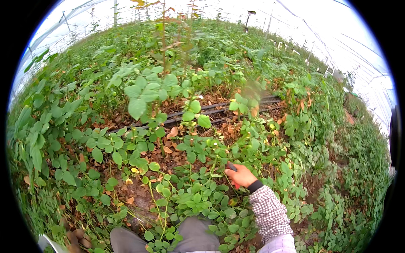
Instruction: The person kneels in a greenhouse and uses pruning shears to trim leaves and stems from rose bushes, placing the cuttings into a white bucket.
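My right hand (242, 176), in a checked sleeve with a black cuff, is closed around a hand tool with red and black handles (232, 167). It looks like pruning shears, but leaves and fingers hide its blades. The hand is low among the green stems and leaves of a rose bush (197, 196). At the lower left edge, a blurred brown shape (77, 238) appears to be my left hand in a glove. Leaves partly cover it, and whether it holds anything cannot be made out. Bent green stems (155, 197) rise in front of my knees.
Black drip irrigation pipes (205, 111) run across the bed over dry brown leaves (172, 132). A tall reddish shoot (164, 41) stands ahead. Dense foliage (357, 170) lines the right side. Greenhouse plastic (357, 41) arches overhead. My grey-trousered knees (197, 234) are at the bottom.
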Action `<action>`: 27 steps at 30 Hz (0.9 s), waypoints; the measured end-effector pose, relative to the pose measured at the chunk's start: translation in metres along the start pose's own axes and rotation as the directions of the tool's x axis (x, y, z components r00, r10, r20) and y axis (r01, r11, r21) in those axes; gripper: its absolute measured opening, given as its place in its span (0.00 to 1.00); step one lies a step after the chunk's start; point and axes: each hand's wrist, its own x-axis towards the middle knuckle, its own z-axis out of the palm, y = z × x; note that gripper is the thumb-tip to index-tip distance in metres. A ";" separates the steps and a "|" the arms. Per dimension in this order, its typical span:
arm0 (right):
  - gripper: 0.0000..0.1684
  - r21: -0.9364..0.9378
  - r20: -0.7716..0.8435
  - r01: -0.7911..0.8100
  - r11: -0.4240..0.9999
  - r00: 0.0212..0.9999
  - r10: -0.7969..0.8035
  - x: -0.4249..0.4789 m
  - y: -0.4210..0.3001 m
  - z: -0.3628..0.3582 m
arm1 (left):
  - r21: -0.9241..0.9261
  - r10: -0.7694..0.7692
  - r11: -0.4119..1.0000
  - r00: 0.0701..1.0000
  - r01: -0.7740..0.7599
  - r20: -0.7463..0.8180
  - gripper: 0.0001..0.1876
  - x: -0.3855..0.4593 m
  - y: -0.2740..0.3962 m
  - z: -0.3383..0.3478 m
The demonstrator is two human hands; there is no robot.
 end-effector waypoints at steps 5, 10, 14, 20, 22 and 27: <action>0.16 0.227 -0.229 0.074 0.971 0.973 -0.020 -0.028 -0.008 -0.018 | -0.112 -0.068 0.992 0.984 0.049 -0.166 0.23 -0.001 -0.006 -0.033; 0.13 0.208 -0.555 0.317 0.925 0.817 -0.155 -0.044 -0.022 -0.028 | -0.182 -0.095 0.982 0.973 0.056 -0.209 0.22 0.003 -0.011 -0.050; 0.17 0.040 -0.733 0.416 0.909 0.630 -0.256 -0.059 -0.037 -0.036 | -0.244 -0.128 0.967 0.963 0.069 -0.236 0.21 0.004 -0.014 -0.065; 0.25 0.174 -0.746 0.648 0.742 0.579 -0.330 -0.070 -0.079 -0.001 | -0.367 -0.182 0.928 0.937 0.063 -0.299 0.20 -0.002 -0.019 -0.083; 0.26 0.243 -0.706 0.695 0.677 0.605 -0.368 -0.075 -0.104 0.031 | -0.359 -0.142 0.934 0.912 -0.006 -0.385 0.22 0.001 0.000 -0.073; 0.33 0.334 -0.562 0.723 0.605 0.668 -0.488 -0.097 -0.107 0.111 | -0.264 -0.091 0.964 0.888 -0.035 -0.450 0.17 0.044 0.058 -0.084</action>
